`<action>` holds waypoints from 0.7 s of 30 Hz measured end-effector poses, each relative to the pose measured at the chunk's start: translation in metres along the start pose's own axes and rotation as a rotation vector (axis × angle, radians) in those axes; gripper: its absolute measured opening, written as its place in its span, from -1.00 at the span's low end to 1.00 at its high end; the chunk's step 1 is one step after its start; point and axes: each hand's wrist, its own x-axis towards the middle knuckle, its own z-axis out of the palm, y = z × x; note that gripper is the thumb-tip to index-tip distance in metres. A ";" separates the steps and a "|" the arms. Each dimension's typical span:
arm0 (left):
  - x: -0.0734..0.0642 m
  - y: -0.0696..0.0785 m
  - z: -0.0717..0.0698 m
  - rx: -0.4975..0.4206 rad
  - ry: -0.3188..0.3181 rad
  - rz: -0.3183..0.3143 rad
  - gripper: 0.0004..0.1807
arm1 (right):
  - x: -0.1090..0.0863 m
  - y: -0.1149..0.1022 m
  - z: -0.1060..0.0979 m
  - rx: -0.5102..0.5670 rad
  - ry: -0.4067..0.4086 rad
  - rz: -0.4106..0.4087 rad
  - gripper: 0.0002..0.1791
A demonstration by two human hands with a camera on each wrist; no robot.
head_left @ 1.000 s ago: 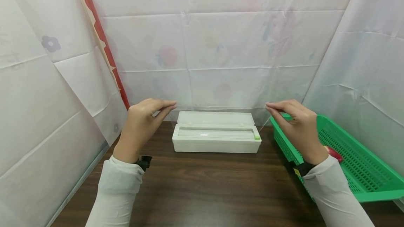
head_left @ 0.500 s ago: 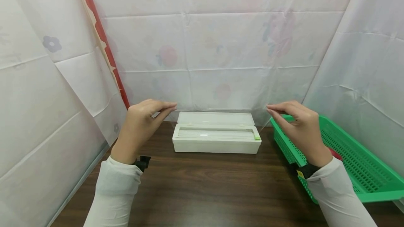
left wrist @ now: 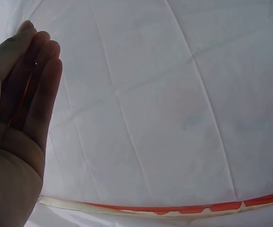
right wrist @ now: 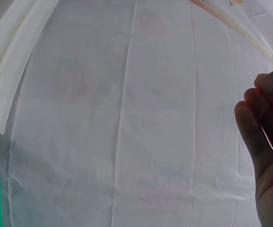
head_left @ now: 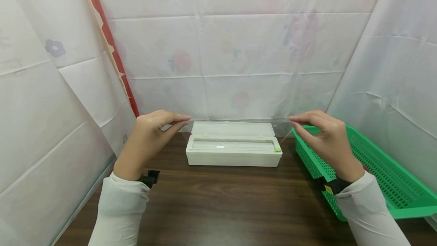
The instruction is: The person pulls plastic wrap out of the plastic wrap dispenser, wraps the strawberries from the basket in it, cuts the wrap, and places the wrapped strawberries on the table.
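Note:
A sheet of clear plastic wrap (head_left: 239,120) is stretched above a white wrap dispenser box (head_left: 234,158) in the head view. My left hand (head_left: 155,132) pinches its left corner between thumb and fingertips. The right corner is pinched by my right hand (head_left: 324,136) in the same way. From both hands the film's edges slant down to the box, whose lid (head_left: 233,128) stands tipped back. A small green slider (head_left: 278,149) sits at the box's right end. In the wrist views, the left hand (left wrist: 22,94) and right hand (right wrist: 271,123) show thumb meeting fingers.
A green perforated basket (head_left: 392,170) stands on the right, partly behind the right forearm, with a red item (head_left: 366,169) mostly hidden in it. Beneath is a dark wooden table (head_left: 222,200). White sheets (head_left: 239,48) with faint prints wall in the back and sides.
Both hands have sunk slightly, and the film's upper edge has come down with them toward the box lid. The right forearm has shifted a little to the right. The box stays put.

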 end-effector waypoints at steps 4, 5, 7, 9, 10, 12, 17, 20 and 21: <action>0.000 0.001 -0.002 0.000 -0.011 0.014 -0.70 | -0.002 0.002 -0.002 -0.018 -0.012 -0.027 -0.66; 0.000 0.001 -0.002 0.001 -0.011 0.016 -0.70 | -0.002 0.002 -0.002 -0.021 -0.016 -0.030 -0.64; -0.001 0.001 -0.002 0.001 -0.012 0.019 -0.70 | -0.004 0.004 -0.002 -0.027 -0.023 -0.032 -0.62; -0.001 0.001 -0.003 -0.003 -0.012 0.021 -0.69 | -0.005 0.005 -0.002 -0.028 -0.028 -0.030 -0.60; -0.002 0.001 -0.003 -0.007 -0.013 0.022 -0.69 | -0.005 0.006 -0.002 -0.028 -0.029 -0.030 -0.60; -0.003 0.001 -0.004 -0.018 -0.014 0.021 -0.68 | -0.005 0.007 -0.002 -0.034 -0.026 -0.030 -0.60; -0.004 0.000 -0.004 -0.021 -0.011 0.013 -0.69 | -0.006 0.008 -0.001 -0.073 -0.004 -0.016 -0.64; -0.005 -0.001 -0.003 -0.016 -0.004 0.007 -0.69 | -0.007 0.008 -0.001 -0.096 0.005 0.003 -0.65; -0.005 -0.001 -0.003 -0.014 -0.002 0.003 -0.69 | -0.007 0.008 -0.001 -0.104 0.005 0.007 -0.65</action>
